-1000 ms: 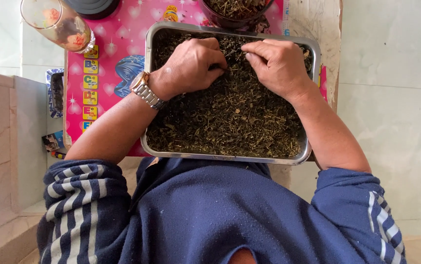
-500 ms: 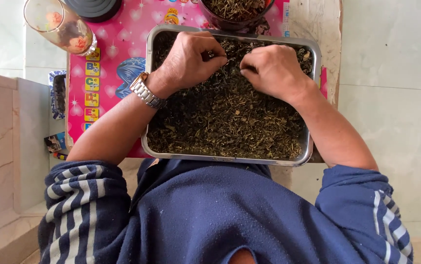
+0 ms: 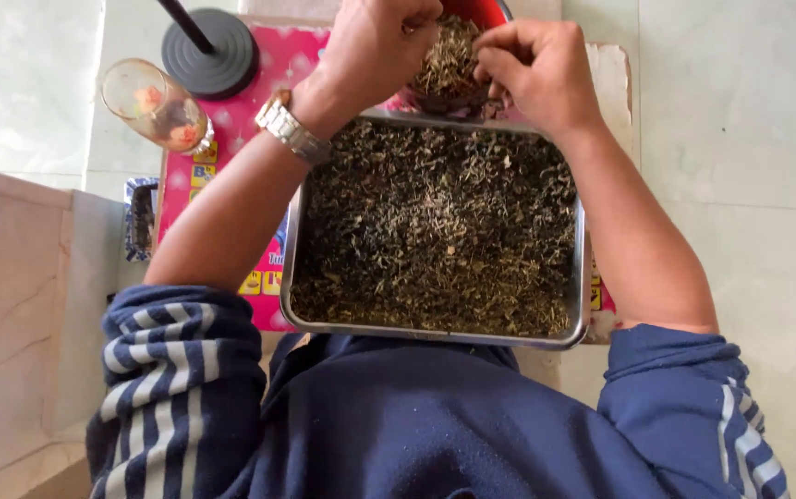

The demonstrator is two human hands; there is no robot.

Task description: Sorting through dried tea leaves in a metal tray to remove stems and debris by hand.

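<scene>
A rectangular metal tray (image 3: 435,334) holds a thick layer of dark dried leaves (image 3: 435,231). Beyond its far edge stands a red bowl (image 3: 472,14) with more of the same leaves. My left hand (image 3: 375,42), with a silver watch (image 3: 289,127) on the wrist, is closed over the bowl's left side. My right hand (image 3: 536,65) is beside it, fingers pinched together over the bowl; small bits seem held in both, too small to tell apart.
The tray sits on a pink patterned mat (image 3: 222,157) on a small table. A glass jar (image 3: 157,103) lies at the far left, near a black round stand base (image 3: 211,54). Pale floor tiles (image 3: 740,139) surround the table; a low stone ledge (image 3: 10,305) is at left.
Both hands have lifted off the leaves in the tray and moved away from me to the red bowl. The view has shifted forward too.
</scene>
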